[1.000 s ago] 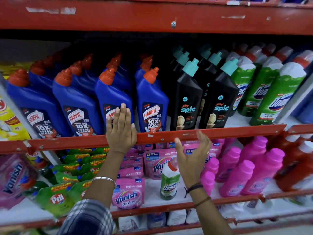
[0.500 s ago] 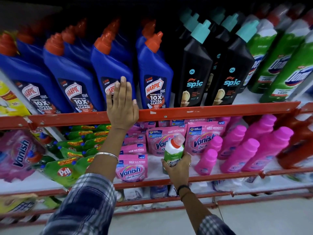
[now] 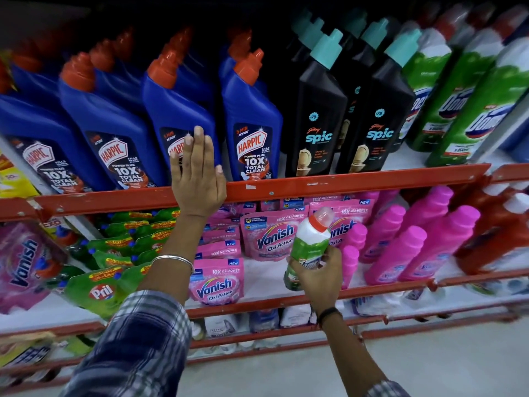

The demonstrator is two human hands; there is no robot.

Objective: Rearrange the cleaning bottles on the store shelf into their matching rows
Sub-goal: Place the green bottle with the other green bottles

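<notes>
My right hand [image 3: 316, 275] grips a small green and white Domex bottle [image 3: 310, 245] with a red cap, tilted, in front of the pink Vanish pouches [image 3: 269, 234] on the lower shelf. My left hand [image 3: 197, 177] lies flat with fingers together against the red shelf rail [image 3: 343, 183] and the front of a blue Harpic bottle [image 3: 177, 110]. On the upper shelf stand rows of blue Harpic bottles, black Spic bottles [image 3: 317, 116] and large green Domex bottles [image 3: 475, 116] at the right.
The lower shelf holds green Pril pouches [image 3: 100, 290] at the left, pink bottles [image 3: 412, 250] right of the Vanish pouches, and red bottles [image 3: 498, 233] at the far right. A lower red rail [image 3: 257, 308] fronts that shelf. Grey floor shows below.
My right hand went down to the lower shelf, closed on the small Domex bottle and lifted it up off the shelf. My left hand stayed on the rail. The view tilted downward.
</notes>
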